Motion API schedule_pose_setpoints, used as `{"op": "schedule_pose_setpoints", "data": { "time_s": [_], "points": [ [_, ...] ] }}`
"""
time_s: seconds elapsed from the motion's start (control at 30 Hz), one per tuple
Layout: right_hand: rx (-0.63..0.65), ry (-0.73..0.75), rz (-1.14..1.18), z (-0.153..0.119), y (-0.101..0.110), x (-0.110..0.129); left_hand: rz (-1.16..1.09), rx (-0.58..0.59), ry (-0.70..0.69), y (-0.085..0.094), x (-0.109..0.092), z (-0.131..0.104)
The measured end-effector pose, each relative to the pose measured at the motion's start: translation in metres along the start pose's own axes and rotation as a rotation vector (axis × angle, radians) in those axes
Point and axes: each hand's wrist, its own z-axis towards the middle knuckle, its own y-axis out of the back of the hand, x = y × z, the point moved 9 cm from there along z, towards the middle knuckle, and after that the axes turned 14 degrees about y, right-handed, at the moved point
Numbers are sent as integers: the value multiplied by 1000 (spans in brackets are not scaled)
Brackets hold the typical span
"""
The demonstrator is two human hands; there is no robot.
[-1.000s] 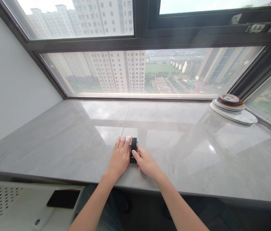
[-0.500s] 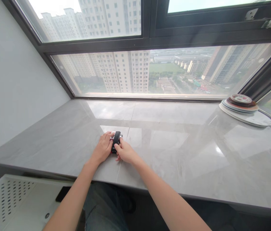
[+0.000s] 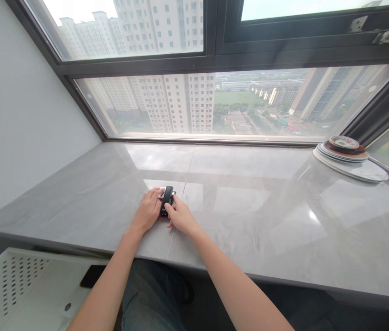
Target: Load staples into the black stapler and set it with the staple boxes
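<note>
Black stapler-like tool (image 3: 167, 198): on grey countertop (image 3: 236, 239), well left of plate stack (image 3: 344, 154) and nearer the person; long axis roughly fore-and-aft, between both hands, about equally near. Right hand (image 3: 183, 219): plate-stack side, fingers curled, clamped on the tool. Left hand (image 3: 147, 212): opposite side, fingers extended, close together, at pale item (image 3: 161, 190); any clamping cannot be told. Forearms converging.

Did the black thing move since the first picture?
Yes, left. The black thing was right of the counter seam; now it is left of it.
</note>
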Motion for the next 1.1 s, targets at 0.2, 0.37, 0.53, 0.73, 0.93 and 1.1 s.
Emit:
{"op": "schedule_pose_setpoints", "data": {
  "time_s": [0.2,0.37,0.53,0.73,0.93,1.1],
  "points": [
    [-176,115,-236,-64,69,29,-1,-116,70,21,1,-3],
    [-268,194,-809,-149,174,59,-125,-327,74,48,-46,-25],
    [-100,69,-1260,-188,220,45,-132,69,-90,-26,-160,-70],
    [-12,36,-1473,-190,209,34,114,195,-112,-87,-193,-97],
    [-20,3,-1494,-190,207,37,162,209,-110,-85,-187,-95],
    [-34,2,-1478,-191,208,39,149,213,-112,-87,-189,-95]
  ]
}}
